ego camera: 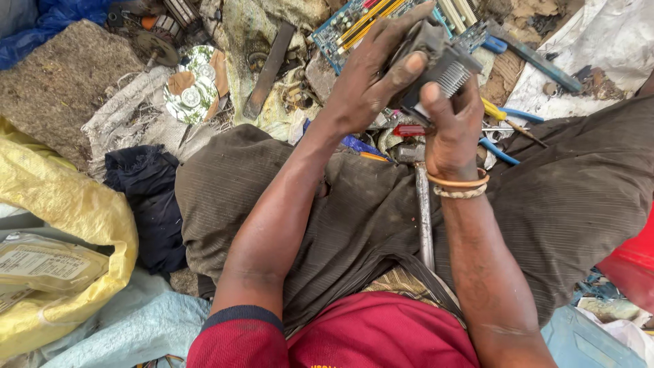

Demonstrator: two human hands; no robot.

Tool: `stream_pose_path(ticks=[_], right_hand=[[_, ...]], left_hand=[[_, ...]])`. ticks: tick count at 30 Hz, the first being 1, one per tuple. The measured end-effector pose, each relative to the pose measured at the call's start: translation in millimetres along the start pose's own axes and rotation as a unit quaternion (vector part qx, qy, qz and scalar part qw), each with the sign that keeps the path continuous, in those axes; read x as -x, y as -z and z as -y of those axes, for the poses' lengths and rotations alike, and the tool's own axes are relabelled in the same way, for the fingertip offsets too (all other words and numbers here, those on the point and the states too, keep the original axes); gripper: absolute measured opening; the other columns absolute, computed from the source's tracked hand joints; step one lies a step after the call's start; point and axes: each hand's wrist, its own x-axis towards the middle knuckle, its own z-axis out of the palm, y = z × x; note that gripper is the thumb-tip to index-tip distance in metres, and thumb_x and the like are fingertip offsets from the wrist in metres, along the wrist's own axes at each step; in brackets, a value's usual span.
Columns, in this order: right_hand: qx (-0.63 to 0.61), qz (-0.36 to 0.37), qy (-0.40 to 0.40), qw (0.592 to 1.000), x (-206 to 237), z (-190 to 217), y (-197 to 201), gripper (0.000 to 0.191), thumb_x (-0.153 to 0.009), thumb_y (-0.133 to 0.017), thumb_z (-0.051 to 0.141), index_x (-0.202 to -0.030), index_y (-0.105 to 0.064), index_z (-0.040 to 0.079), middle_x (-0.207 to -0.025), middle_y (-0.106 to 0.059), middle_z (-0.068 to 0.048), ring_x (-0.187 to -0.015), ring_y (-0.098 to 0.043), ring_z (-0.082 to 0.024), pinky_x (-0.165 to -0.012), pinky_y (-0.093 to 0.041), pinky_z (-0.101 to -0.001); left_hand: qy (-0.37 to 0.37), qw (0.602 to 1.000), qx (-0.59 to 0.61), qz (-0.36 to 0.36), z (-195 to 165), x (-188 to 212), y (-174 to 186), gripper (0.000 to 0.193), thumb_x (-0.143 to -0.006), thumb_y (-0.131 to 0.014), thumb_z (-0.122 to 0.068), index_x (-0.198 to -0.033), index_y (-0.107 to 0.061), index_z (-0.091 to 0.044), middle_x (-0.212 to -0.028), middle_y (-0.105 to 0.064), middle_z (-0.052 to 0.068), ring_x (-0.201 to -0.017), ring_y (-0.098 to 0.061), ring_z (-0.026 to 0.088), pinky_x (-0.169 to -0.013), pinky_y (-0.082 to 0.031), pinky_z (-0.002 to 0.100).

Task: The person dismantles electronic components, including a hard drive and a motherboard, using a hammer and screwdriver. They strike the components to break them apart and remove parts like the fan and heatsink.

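Both my hands on a finned metal part

My left hand [371, 75] and right hand [453, 126] clamp the black finned part [443, 65] above my lap, just before the circuit board [354, 27] on the ground.

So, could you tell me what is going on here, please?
A seated person holds a dark finned metal block, a heat sink, in both bare hands above their lap. The left hand wraps over its top and the right hand grips it from below. Just beyond lies a blue circuit board. A metal rod rests between the knees, with blue-handled pliers, some discs and a yellow sack around.
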Motion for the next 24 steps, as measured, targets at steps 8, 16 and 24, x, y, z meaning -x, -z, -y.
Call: stream_pose_path(ticks=[8,16,24], right_hand=[[0.276,-0.029,0.109,0.955,5.9,4.6,-1.7,0.104,-0.093,-0.097,0.034,-0.160,-0.029,-0.006,-0.152,-0.050,-0.023,-0.140,-0.055,-0.028,-0.124,-0.049,-0.0389],[0.395,0.043,0.124,0.909,12.7,11.0,2.6,0.119,-0.088,-0.097,0.048,-0.166,-0.019,0.004,-0.160,-0.044,-0.021,-0.149,-0.047,-0.034,-0.128,-0.042,-0.0454],[-0.113,0.117,-0.105,0.981,13.2,8.7,14.8,0.110,-0.081,-0.095,0.033,-0.164,-0.026,0.016,-0.149,-0.049,-0.010,-0.139,-0.053,-0.029,-0.108,-0.058,-0.0463]], left_hand=[[0.056,0.988,0.139,-0.045,17.2,-7.8,9.5,0.083,-0.104,-0.030,-0.080,-0.155,-0.049,-0.017,-0.158,-0.054,0.016,-0.145,-0.056,0.029,-0.123,-0.053,0.043],[0.276,0.844,0.441,-0.133,36.3,-1.3,-21.6,0.075,-0.090,-0.062,-0.060,-0.137,-0.060,-0.001,-0.108,-0.067,0.017,-0.100,-0.068,0.029,-0.090,-0.057,0.047],[0.165,0.926,0.338,-0.027,44.7,-4.6,-28.1,0.047,-0.099,-0.058,-0.046,-0.111,-0.067,-0.002,-0.099,-0.068,0.011,-0.089,-0.067,0.022,-0.083,-0.057,0.038]])
